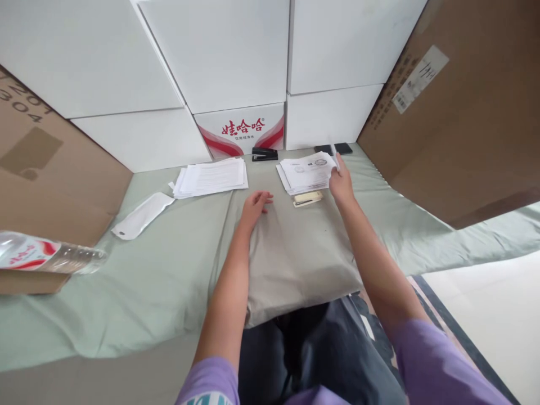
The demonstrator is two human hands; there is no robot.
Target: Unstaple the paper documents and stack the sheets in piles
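Note:
My right hand [341, 183] rests at the right edge of a stack of printed papers [306, 173] and grips a thin white pen-like thing [334, 152] that sticks up from my fingers. My left hand [254, 205] lies flat on a grey-beige pillow [295, 253], fingers loosely curled, holding nothing. A small cream-coloured box [307, 198] lies just in front of the right stack. A second stack of papers [211, 177] sits farther left. A black stapler [265, 153] stands at the back between the two stacks.
A pale green sheet [147, 281] covers the surface. A white pouch [141, 215] lies left, a plastic water bottle [46, 253] at far left. A dark phone [337, 148] lies behind the right stack. White boxes [236, 56] and brown cartons [459, 112] wall in the back and sides.

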